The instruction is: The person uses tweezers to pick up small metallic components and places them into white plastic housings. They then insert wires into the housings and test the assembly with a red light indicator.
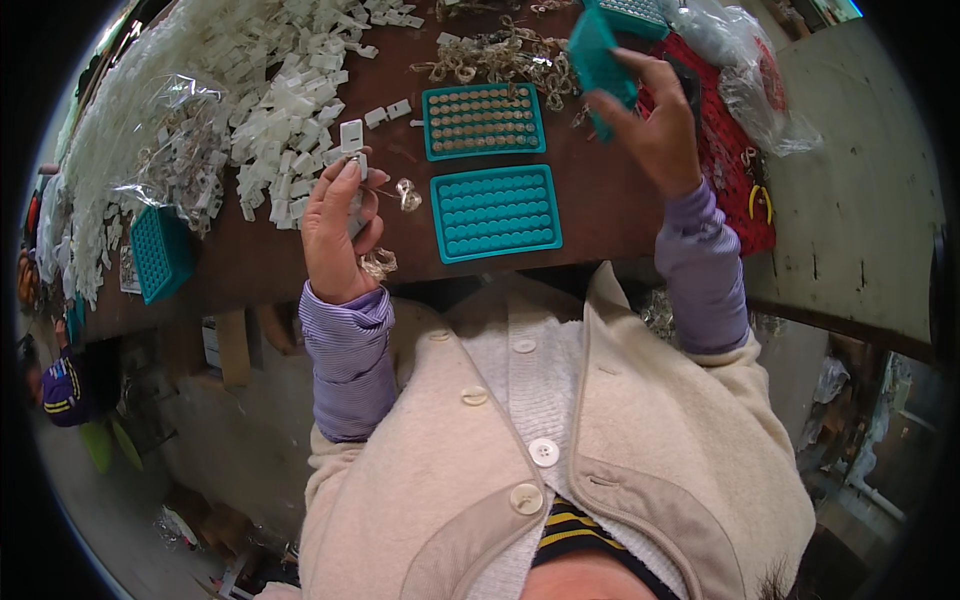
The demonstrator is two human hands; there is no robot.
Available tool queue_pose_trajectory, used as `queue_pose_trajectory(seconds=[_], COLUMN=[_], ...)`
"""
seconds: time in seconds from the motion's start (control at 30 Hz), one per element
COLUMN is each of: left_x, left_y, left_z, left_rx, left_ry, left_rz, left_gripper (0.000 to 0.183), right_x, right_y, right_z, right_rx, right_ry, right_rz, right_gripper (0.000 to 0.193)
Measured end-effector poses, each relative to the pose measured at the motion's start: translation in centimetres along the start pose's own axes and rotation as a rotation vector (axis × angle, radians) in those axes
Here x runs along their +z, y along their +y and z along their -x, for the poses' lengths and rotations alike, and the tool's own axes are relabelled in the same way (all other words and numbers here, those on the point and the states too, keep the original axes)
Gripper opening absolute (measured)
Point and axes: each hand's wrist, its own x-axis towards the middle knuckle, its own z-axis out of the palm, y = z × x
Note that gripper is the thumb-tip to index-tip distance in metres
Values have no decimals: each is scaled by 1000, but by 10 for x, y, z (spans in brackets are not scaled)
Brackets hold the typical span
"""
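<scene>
My left hand is closed, pinching small white plastic pieces between thumb and fingers at the table's front left. A clear coiled wire dangles beside these fingers, and another clear coil shows by the wrist. Raised at the right, my right hand grips a teal tray, tilted on edge and blurred. Between my hands a teal tray with bare round pockets lies flat. Just beyond it is a teal tray filled with round metallic discs.
A large heap of white plastic pieces covers the left. Bundles of coiled wires lie at the back. Red cloth, clear bags and yellow-handled pliers are at the right. Another teal tray leans at the left edge.
</scene>
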Motion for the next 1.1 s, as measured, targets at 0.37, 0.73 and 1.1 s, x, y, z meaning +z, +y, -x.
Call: queue_pose_trajectory(seconds=[0.37, 0.73, 1.1], left_x=[-7, 15, 11], left_y=[2, -2, 21], left_z=[11, 4, -8], left_rx=[-9, -46, 60], left_ry=[-52, -110, -53], left_rz=[43, 60, -5], left_gripper=[22, 26, 35], right_x=[62, 58, 62], right_y=[-97, -81, -56], right_z=[66, 84, 81], right_rx=[-299, -305, -140], right_ry=[-531, -481, -361], right_rz=[411, 442, 286], right_gripper=[65, 70, 68])
